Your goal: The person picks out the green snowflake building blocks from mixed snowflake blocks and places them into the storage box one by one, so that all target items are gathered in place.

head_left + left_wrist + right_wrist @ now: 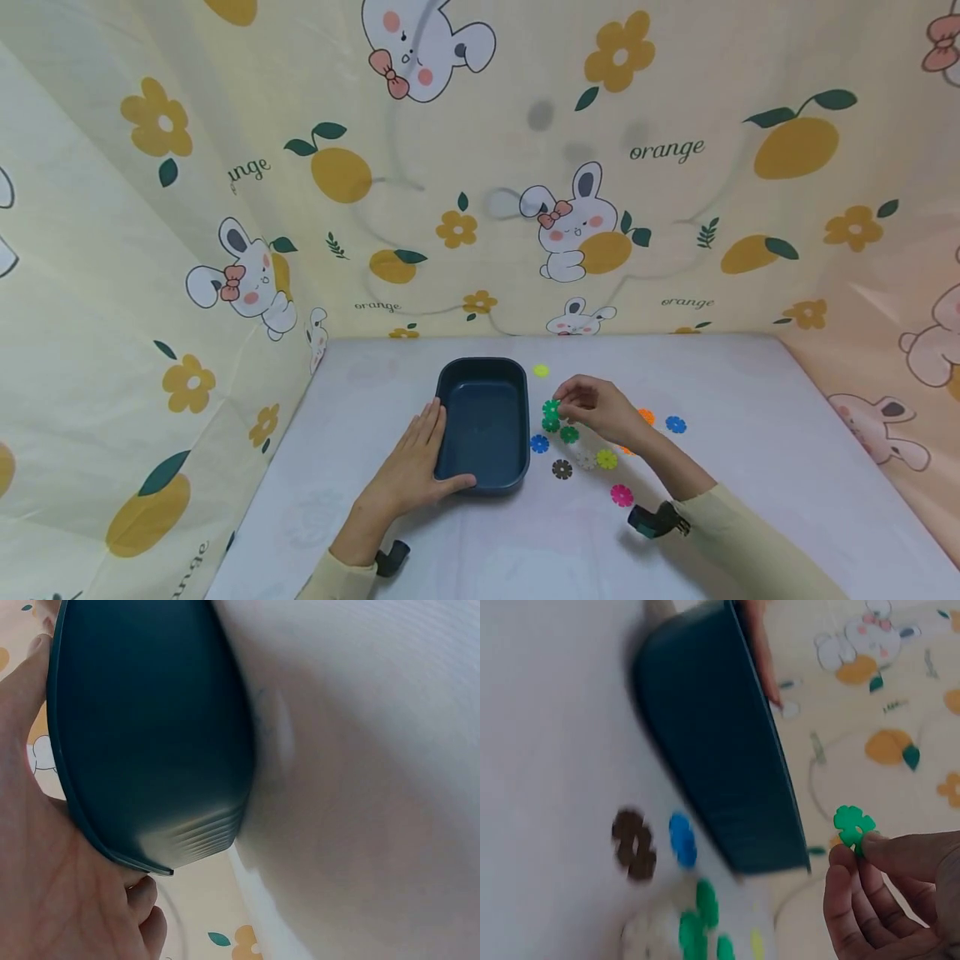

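Just below and right of the frame's centre, my right hand (600, 410) pinched a green disc (551, 408). My left hand (411, 468), thumb spread wide, lay against the dark tub (482, 429).

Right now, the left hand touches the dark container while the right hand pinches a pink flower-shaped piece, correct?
The flower-shaped piece is green, not pink, as the right wrist view shows. The right hand does pinch it, and the left hand touches the dark container.
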The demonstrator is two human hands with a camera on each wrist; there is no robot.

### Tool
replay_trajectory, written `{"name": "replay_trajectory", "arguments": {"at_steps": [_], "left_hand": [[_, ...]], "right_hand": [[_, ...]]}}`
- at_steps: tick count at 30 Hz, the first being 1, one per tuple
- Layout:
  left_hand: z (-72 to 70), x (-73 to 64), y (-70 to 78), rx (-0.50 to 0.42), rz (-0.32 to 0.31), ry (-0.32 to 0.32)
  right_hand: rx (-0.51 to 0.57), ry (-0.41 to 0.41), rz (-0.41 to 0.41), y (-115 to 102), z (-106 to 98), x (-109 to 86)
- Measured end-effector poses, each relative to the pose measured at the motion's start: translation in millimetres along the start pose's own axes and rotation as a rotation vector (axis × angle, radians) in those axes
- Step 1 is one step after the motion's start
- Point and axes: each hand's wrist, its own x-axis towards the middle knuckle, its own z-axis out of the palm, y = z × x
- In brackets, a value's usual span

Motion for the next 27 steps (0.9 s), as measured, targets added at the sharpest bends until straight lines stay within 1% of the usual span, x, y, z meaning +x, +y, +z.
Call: {"name": "replay_trajectory", "arguments": {"at_steps": [3, 9, 12, 19, 23, 27], "left_hand": [[0.2, 0.3, -0.4, -0.006, -0.005, -0.003], [0.0, 0.3, -0.5, -0.014, -0.022, -0.02], [-0.9, 0.1, 0.1, -0.023, -0.019, -0.02], [-3.2, -0.5, 1.7, -0.028, -0.02, -0.028], [-4.3, -0.6, 2.5, -0.021, -0.028, -0.035], [-4.4, -1.1, 3.1, -0.042, -0.029, -0.035]], "right_hand": [[0.013, -0.051, -0.012, -8, 11, 9.3], [0.018, -0.172, -0.104, -19, 35, 31.5], [0.004, -0.234, -0.125, -24, 46, 42.0], [-0.008, -0.386, -0.087, -33, 70, 64.6], [-0.044, -0.448, -0.084, -36, 80, 75.2], [-0.091, -0.489, -0.086, -37, 89, 83.4]]}}
